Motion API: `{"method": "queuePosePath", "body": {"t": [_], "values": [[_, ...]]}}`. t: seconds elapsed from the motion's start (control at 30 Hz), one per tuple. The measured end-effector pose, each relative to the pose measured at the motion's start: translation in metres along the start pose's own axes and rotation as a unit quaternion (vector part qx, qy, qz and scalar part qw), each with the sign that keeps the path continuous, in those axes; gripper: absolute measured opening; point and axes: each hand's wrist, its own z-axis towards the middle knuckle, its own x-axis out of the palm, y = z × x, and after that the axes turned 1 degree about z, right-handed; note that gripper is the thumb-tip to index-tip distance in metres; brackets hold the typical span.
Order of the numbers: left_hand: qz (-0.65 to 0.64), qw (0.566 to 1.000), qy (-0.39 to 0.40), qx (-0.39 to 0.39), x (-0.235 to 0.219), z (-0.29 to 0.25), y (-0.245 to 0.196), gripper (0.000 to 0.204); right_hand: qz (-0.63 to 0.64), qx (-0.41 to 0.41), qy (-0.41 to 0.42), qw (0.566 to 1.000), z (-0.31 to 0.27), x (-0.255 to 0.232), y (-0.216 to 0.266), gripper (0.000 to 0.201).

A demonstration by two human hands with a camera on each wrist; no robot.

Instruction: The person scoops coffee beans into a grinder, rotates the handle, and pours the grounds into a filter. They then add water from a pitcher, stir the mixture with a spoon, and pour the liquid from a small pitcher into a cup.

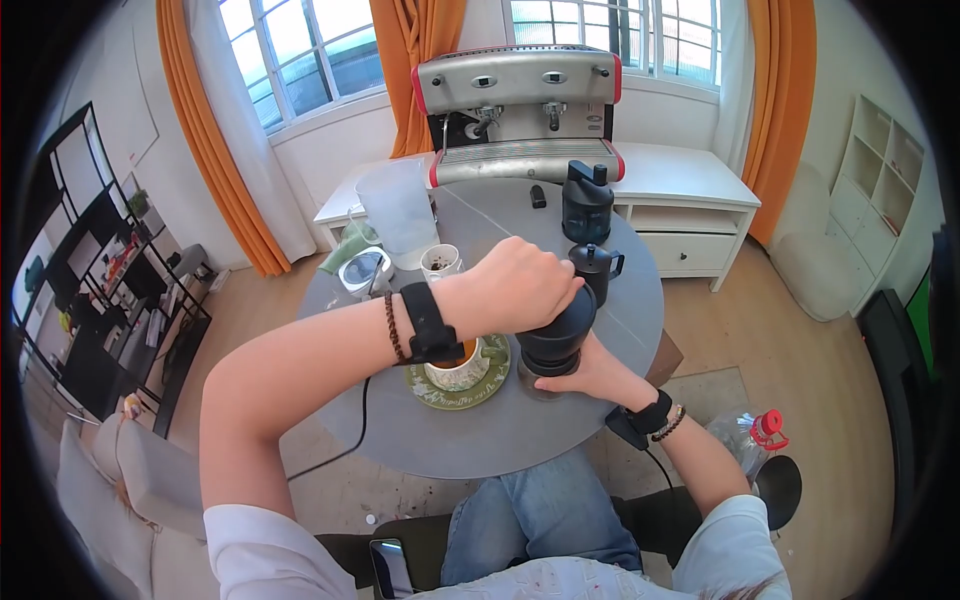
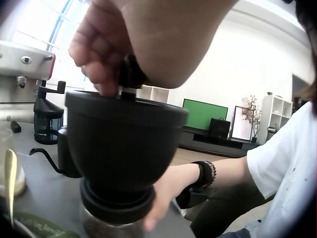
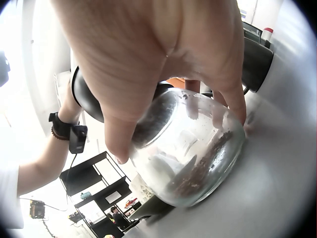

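Note:
A black hand coffee grinder (image 1: 560, 335) with a wide funnel-shaped top stands near the front of the round grey table. My left hand (image 1: 515, 285) is on top of it, fingers curled round the dark crank knob (image 2: 130, 72). Below, my right hand (image 1: 605, 372) grips the grinder's glass jar (image 3: 198, 153), thumb on one side and fingers on the other. Brown coffee grounds (image 3: 195, 181) lie inside the jar. To the left sits a patterned cup (image 1: 458, 374) of amber liquid on a green saucer (image 1: 440, 398).
Behind the grinder are a black gooseneck pot (image 1: 592, 270) and another black grinder (image 1: 587, 205) with a crank. A clear plastic pitcher (image 1: 398, 215), a white cup (image 1: 441, 262) and a small white device (image 1: 365, 272) stand back left. An espresso machine (image 1: 525, 115) is beyond the table.

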Motion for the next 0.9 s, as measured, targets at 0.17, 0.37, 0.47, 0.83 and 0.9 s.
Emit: {"method": "queuePosePath", "body": {"t": [0.17, 0.37, 0.47, 0.83, 0.9], "values": [[0.040, 0.992, 0.066, -0.102, -0.017, 0.010, -0.015, 0.051, -0.029, -0.004, -0.015, 0.999, -0.001, 0.000, -0.008, 0.107], [0.110, 0.993, -0.042, -0.016, 0.008, 0.007, -0.010, 0.048, -0.018, 0.009, -0.004, 1.000, -0.003, -0.001, -0.011, 0.107], [0.081, 0.993, -0.058, 0.056, 0.012, 0.006, 0.006, 0.044, -0.025, 0.005, -0.017, 1.000, -0.003, 0.001, -0.009, 0.107], [0.039, 0.922, -0.083, 0.377, -0.001, 0.022, 0.040, 0.026, 0.033, 0.053, 0.101, 0.993, 0.003, -0.012, -0.011, 0.100], [0.024, 0.927, -0.086, 0.363, -0.003, 0.021, 0.035, 0.025, 0.024, 0.049, 0.083, 0.995, 0.001, -0.010, -0.009, 0.101]]}}
